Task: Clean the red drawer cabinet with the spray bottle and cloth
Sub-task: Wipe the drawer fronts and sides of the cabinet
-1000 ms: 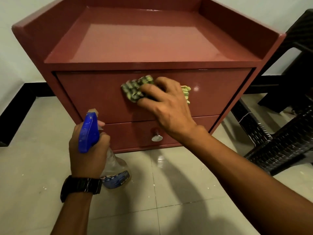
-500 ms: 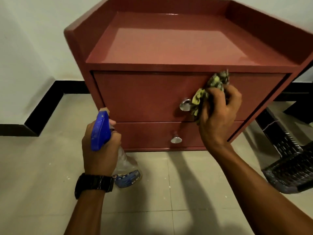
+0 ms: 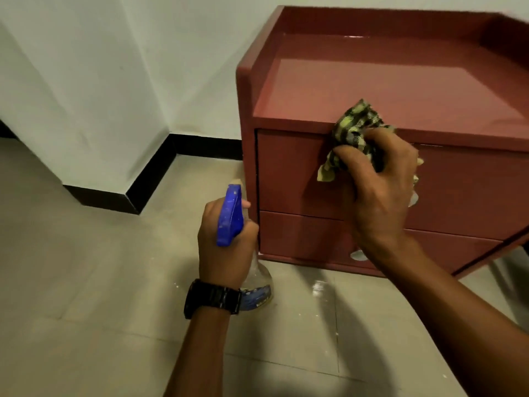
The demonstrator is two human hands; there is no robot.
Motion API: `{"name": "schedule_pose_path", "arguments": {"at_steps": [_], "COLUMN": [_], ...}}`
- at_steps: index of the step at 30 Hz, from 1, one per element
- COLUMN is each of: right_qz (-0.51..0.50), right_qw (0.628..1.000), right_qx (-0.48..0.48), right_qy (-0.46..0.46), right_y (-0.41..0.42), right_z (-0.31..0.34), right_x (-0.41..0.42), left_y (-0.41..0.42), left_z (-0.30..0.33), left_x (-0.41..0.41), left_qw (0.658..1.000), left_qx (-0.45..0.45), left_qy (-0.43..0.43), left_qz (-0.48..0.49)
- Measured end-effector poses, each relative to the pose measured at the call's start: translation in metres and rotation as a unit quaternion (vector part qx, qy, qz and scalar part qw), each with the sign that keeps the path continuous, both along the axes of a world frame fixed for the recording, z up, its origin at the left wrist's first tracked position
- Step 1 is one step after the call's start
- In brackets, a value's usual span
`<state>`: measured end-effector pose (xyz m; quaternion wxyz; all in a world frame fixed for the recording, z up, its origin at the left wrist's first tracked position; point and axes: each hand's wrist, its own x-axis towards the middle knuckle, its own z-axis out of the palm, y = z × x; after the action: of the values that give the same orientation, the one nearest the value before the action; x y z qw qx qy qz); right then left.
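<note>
The red drawer cabinet [image 3: 292, 173] stands on the floor at the right, with two drawers and a rimmed top. My right hand [image 3: 380, 181] is shut on a crumpled green-and-black patterned cloth [image 3: 355, 130], pressed against the upper drawer front near its top edge. The hand hides most of the upper knob; the lower knob [image 3: 357, 255] shows partly beneath my wrist. My left hand [image 3: 226, 247] grips a clear spray bottle with a blue trigger head [image 3: 229, 216], held upright just left of the cabinet's lower front corner.
Beige floor tiles [image 3: 86, 282] stretch to the left and front. A white wall with black skirting [image 3: 148, 179] forms a jutting corner at the left. The cabinet's back stands near the wall.
The view has swung left, so the cabinet now sits at the right. My right hand with the cloth moved from the drawer's right part up toward its top middle. The bottle hand stays put.
</note>
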<state>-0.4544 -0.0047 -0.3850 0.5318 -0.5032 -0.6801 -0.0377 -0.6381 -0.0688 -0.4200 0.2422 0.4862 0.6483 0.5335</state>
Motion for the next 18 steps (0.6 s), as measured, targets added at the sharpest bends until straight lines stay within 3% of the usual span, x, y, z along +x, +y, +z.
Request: {"name": "schedule_pose_path", "arguments": {"at_steps": [3,5,7,10,15,18], "right_qz": [0.018,0.001,0.006,0.043,0.122,0.105], "right_qw": [0.995,0.967,0.946,0.925,0.850,0.847], "right_qx": [0.042,0.130,0.169,0.161,0.085,0.066], "right_qy": [-0.088,-0.218,-0.277,-0.341,-0.505,-0.517], "right_y": [0.006,0.012,0.019,0.018,0.008,0.003], "right_z": [-0.011,-0.034,-0.054,-0.087,-0.146,-0.156], "right_x": [-0.038,-0.063,-0.077,-0.072,-0.009,0.034], "left_y": [-0.001,-0.003,-0.005,-0.010,-0.015,-0.016], "left_z": [-0.007,-0.008,-0.009,-0.007,-0.009,-0.012], "left_x": [-0.007,-0.012,-0.018,-0.027,-0.040,-0.037], "left_qw": [1.000,1.000,1.000,1.000,1.000,1.000], "left_qx": [-0.019,-0.017,-0.007,0.008,0.001,-0.009], "left_qy": [-0.016,-0.023,-0.016,0.010,0.011,0.022], "left_qz": [0.010,0.012,0.011,0.014,0.018,0.001]}}
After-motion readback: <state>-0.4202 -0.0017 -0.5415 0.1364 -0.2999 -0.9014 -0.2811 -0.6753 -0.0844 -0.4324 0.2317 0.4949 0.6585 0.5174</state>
